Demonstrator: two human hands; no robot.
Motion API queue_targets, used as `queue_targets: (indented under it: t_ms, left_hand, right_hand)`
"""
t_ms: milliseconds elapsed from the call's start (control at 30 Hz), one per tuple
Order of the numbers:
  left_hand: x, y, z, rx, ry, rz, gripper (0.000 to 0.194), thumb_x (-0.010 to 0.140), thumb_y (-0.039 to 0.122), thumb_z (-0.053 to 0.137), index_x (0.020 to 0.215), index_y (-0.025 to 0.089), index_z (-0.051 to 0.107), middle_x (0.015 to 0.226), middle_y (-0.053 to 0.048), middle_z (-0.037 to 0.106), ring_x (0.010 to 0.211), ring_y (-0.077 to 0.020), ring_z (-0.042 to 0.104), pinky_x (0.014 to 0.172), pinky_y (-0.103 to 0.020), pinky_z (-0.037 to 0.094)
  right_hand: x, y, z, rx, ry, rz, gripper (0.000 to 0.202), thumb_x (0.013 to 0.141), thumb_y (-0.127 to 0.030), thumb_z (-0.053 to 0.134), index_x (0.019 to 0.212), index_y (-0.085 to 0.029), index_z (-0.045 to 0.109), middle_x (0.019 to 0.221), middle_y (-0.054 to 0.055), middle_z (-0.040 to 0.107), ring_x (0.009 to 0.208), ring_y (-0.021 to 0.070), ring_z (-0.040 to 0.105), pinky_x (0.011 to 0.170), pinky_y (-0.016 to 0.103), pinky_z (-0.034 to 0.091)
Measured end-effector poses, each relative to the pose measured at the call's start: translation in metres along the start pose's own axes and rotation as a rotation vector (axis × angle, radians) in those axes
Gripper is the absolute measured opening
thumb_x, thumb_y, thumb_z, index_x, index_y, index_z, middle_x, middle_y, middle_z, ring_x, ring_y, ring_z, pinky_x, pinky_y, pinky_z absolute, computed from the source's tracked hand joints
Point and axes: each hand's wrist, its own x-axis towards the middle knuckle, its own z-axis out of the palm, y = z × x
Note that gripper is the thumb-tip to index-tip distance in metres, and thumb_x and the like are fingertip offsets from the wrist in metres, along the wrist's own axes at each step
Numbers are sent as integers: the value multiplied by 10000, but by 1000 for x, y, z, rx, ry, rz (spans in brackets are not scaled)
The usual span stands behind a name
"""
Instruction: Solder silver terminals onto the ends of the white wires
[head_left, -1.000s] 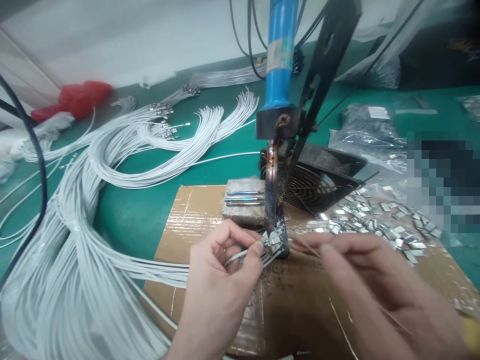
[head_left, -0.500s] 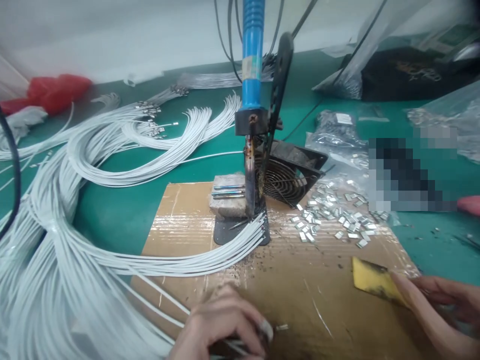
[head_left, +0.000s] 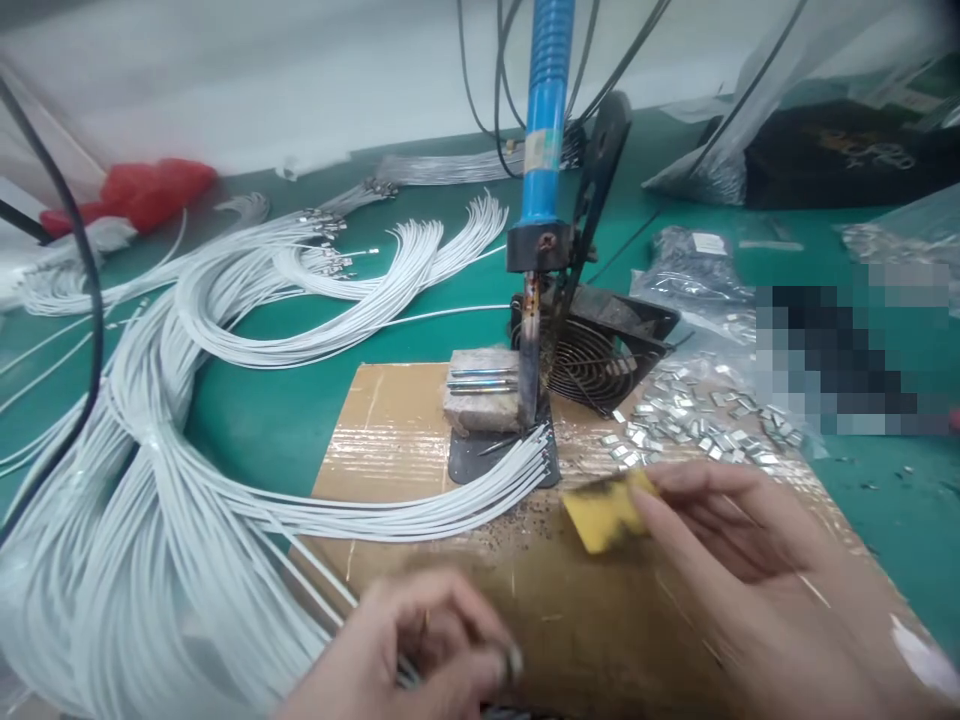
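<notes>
My right hand [head_left: 750, 560] pinches a flat yellow sponge [head_left: 600, 518] with dark stains and holds it above the cardboard, right of the soldering iron stand. My left hand [head_left: 427, 645] is low in front with its fingers curled together; what they hold is blurred and hidden. White cables [head_left: 322, 590] run in behind that hand from the left. A bundle of white cables [head_left: 450, 515] ends at the foot of the upright blue soldering iron [head_left: 546, 110]. The iron points straight down beside a grey block [head_left: 480, 415] with thin metal rods on it.
Cardboard [head_left: 375, 420] covers part of the green table [head_left: 247, 430]. Small metal connectors [head_left: 705, 430] lie scattered at the right, near a black fan [head_left: 592, 370] and plastic bags [head_left: 686, 265]. Large coils of white cable [head_left: 165, 520] fill the left. A black cord [head_left: 94, 290] hangs there.
My right hand has moved left with the yellow sponge, from the cardboard's right edge toward its middle. My left hand stays low, still curled. The whole view has shifted slightly.
</notes>
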Motion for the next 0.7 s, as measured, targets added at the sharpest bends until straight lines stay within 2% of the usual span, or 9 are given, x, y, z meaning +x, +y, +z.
queue_targets:
  t_ms: [100,167,200,267,333,433,500,600,700]
  left_hand:
    - [22,36,2,22,327,97,323,957,462,674,1105,177,707,672,10,655,658,-156,633,641,-249,475]
    - [38,51,4,27,507,178,412,909,429,707,1219,158,675,639,31,620,640,-169,609,653,-276,482]
    - [46,56,5,14,554,191,466,887,416,721,1267,153,663,640,37,610,628,-171,588,631,-280,471]
    - [55,60,7,-21,568,216,478,861,381,735,1281,158,687,612,57,567,571,-154,524,578,-273,429]
    - [58,59,8,-40,570,279,357,853,330,743,1177,182,762,607,55,561,565,-140,494,570,-262,414]
    - [52,55,10,16,629,422,158,861,243,746,992,217,831,744,1,690,621,-134,533,613,-255,448]
    - [48,53,11,71,653,485,149,872,196,737,969,233,842,891,-33,763,669,-139,588,638,-258,472]
    - [44,53,13,109,646,509,159,880,170,718,964,222,842,952,-59,793,705,-155,630,655,-267,489]
    - [46,55,14,122,659,472,144,865,183,711,930,193,839,862,-53,773,618,-140,569,627,-274,470]
  right_hand:
    - [8,-14,34,94,-40,-30,218,751,-289,854,790,-232,648,901,23,785,781,151,786,704,183,652]
    - [10,-18,48,139,-64,-42,237,784,-257,828,770,-235,592,920,4,784,808,128,785,736,166,643]
    - [10,-19,52,157,-84,-45,243,793,-240,819,767,-237,577,926,-6,784,819,117,784,748,153,637]
    - [9,-20,56,182,-117,-49,243,814,-205,802,773,-242,566,939,-24,781,841,100,779,769,135,624]
    - [6,-21,56,199,-134,-65,243,839,-179,783,778,-245,557,949,-31,778,867,97,773,787,137,620]
    - [0,-22,54,165,-143,-119,245,880,-172,760,785,-252,548,964,-37,769,910,100,761,818,145,613]
    - [-4,-23,53,95,-141,-168,241,900,-174,743,790,-259,547,963,-46,763,931,99,753,829,140,606]
    - [-9,-22,50,-33,-124,-228,224,924,-196,723,802,-269,550,977,-60,770,954,101,755,852,152,597]
    - [-12,-18,47,-147,-100,-277,209,937,-232,717,811,-277,556,993,-71,783,956,113,762,879,192,585]
